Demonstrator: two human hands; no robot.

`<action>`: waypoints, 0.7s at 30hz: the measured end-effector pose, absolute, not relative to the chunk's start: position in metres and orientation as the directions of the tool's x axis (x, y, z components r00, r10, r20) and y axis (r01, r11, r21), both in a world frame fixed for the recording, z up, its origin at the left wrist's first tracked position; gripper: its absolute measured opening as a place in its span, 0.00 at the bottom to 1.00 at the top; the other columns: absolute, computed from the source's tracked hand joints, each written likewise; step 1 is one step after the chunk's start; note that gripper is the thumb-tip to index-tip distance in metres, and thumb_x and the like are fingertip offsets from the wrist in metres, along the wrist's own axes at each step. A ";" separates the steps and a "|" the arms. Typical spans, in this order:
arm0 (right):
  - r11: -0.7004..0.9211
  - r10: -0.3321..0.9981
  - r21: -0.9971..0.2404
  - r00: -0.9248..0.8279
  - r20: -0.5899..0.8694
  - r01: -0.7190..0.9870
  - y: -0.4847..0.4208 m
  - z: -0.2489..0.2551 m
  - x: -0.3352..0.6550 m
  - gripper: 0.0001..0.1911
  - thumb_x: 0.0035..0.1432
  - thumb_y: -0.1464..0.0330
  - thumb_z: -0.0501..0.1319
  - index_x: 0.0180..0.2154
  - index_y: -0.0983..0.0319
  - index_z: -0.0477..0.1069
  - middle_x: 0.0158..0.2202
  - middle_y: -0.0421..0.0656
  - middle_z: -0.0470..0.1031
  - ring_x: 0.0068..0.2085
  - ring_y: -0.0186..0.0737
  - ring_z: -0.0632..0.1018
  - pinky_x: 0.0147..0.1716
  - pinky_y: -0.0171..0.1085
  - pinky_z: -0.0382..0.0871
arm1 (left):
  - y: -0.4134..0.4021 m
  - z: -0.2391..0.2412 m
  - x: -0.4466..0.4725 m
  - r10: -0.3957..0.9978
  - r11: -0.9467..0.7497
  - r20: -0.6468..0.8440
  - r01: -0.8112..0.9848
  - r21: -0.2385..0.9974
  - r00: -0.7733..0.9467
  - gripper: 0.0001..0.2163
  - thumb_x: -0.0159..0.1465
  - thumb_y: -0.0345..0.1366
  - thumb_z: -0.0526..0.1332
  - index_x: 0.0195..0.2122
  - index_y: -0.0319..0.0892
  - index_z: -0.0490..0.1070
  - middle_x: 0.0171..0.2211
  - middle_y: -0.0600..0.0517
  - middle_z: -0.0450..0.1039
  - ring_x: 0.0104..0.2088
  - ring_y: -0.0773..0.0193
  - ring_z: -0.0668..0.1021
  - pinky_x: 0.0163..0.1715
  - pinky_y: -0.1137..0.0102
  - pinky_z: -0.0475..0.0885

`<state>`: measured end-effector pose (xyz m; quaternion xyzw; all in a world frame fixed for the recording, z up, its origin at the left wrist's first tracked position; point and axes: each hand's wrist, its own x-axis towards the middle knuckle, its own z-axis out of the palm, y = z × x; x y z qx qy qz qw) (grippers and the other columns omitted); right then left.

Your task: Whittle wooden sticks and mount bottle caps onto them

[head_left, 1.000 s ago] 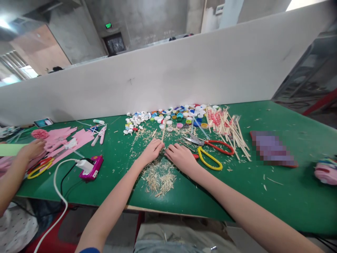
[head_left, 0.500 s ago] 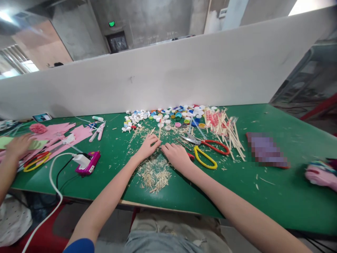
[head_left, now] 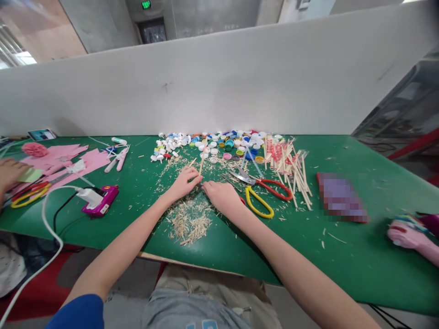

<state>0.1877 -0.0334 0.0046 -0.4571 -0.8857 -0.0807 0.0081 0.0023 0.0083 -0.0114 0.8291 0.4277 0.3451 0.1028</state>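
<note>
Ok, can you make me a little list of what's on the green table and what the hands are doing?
left hand: pinches a thin wooden stick, tip pointing up and away
right hand: flat on the table, beside the left hand
in front of hands: pile of wood shavings
right of hands: scissors with one red and one yellow handle
behind: bottle caps, loose sticks
far left: another person's hand, pink paper, pink glue gun

The green-topped desk (head_left: 360, 256) carries a heap of coloured plastic bottle caps (head_left: 226, 142), a scatter of thin wooden sticks (head_left: 291, 167), red and yellow-handled scissors (head_left: 262, 194), pale wood shavings (head_left: 188, 221), pink paper sheets (head_left: 68, 157) and a magenta glue gun (head_left: 101, 201).
</note>
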 end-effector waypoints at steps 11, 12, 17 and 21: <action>0.560 0.801 0.179 -0.584 0.131 0.809 -0.040 0.005 0.188 0.19 0.70 0.70 0.42 0.51 0.65 0.67 0.42 0.51 0.71 0.41 0.37 0.73 0.33 0.33 0.57 | 0.006 -0.009 0.002 0.786 -0.601 0.494 0.647 0.470 0.372 0.15 0.69 0.41 0.52 0.28 0.42 0.70 0.33 0.51 0.71 0.39 0.63 0.68 0.49 0.64 0.64; 0.560 0.799 0.185 -0.586 0.138 0.807 -0.040 0.005 0.188 0.19 0.69 0.71 0.43 0.53 0.65 0.66 0.42 0.51 0.71 0.41 0.37 0.72 0.33 0.33 0.57 | 0.006 -0.009 0.002 0.785 -0.602 0.495 0.644 0.472 0.371 0.14 0.69 0.41 0.53 0.28 0.42 0.70 0.33 0.51 0.71 0.40 0.63 0.68 0.49 0.64 0.64; 0.569 0.784 0.208 -0.601 0.155 0.796 -0.039 0.003 0.188 0.19 0.69 0.71 0.44 0.57 0.64 0.64 0.43 0.51 0.70 0.43 0.38 0.71 0.35 0.33 0.58 | 0.007 -0.010 0.002 0.789 -0.601 0.484 0.640 0.479 0.378 0.14 0.69 0.40 0.53 0.28 0.42 0.70 0.34 0.51 0.72 0.41 0.63 0.68 0.51 0.64 0.64; 0.577 0.776 0.213 -0.610 0.160 0.789 -0.035 0.000 0.189 0.18 0.69 0.70 0.44 0.55 0.63 0.65 0.43 0.50 0.70 0.43 0.38 0.70 0.34 0.33 0.57 | 0.009 -0.011 0.002 0.793 -0.597 0.476 0.641 0.483 0.380 0.14 0.68 0.41 0.53 0.29 0.42 0.70 0.34 0.51 0.71 0.41 0.63 0.68 0.50 0.64 0.64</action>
